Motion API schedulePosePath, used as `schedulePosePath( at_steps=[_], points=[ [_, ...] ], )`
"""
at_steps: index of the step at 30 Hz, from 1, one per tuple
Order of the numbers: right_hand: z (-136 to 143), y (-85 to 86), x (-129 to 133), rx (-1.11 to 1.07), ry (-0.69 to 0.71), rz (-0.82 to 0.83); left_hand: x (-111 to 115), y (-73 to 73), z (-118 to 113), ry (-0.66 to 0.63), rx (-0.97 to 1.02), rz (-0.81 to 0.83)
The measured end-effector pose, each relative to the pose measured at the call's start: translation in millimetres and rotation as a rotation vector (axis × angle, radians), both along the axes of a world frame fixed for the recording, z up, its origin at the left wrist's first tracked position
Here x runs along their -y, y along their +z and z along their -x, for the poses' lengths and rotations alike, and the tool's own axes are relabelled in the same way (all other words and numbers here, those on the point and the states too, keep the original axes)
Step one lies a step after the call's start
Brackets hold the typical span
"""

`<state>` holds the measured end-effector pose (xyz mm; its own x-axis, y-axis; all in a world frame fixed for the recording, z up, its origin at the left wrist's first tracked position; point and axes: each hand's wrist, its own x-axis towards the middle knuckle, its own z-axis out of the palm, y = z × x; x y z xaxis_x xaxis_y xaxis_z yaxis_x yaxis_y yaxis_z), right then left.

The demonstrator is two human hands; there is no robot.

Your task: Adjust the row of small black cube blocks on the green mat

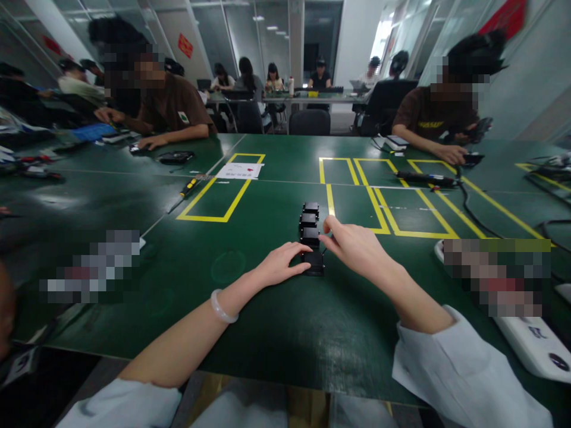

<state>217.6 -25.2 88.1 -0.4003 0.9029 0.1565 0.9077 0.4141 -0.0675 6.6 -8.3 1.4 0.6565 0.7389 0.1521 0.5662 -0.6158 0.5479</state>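
Observation:
Several small black block-like parts stand in a row on the green table, running away from me. My left hand (285, 263) is at the left side of the nearest black part (314, 263), its thumb and fingers apart and touching that part's left edge. Beside the row on the right is my right hand (352, 241), its thumb and index finger curled close together near the second black part (311, 235). A thin dark piece shows just below the right fingertips, too small to make out. Farther back sit two more black parts (308, 219).
Yellow tape rectangles (203, 219) mark the green table (267, 333). A yellow-handled screwdriver (189, 188) and a paper sheet (239, 171) lie back left. White devices (535, 339) flank my arms. Two people (173, 107) work across the table, with a black tool (426, 179) at right.

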Motion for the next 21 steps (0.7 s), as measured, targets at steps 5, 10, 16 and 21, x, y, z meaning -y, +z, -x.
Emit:
schedulePosePath(
  at_steps=[5,10,16,21],
  points=[
    [-1.5,-0.8,-1.2,0.011,0.011,-0.003,0.0,0.6,-0.4,0.0,-0.001,0.006],
    [-2.2,-2.5,-0.8,0.001,0.017,-0.02,-0.1,0.6,0.4,-0.002,0.002,-0.002],
    [0.1,0.3,0.7,0.011,0.002,-0.014,0.7,1.6,-0.1,0.004,-0.007,-0.003],
    [-0.4,-0.2,0.2,0.043,-0.001,0.0,0.6,0.6,-0.4,-0.002,0.005,-0.007]
  ],
)
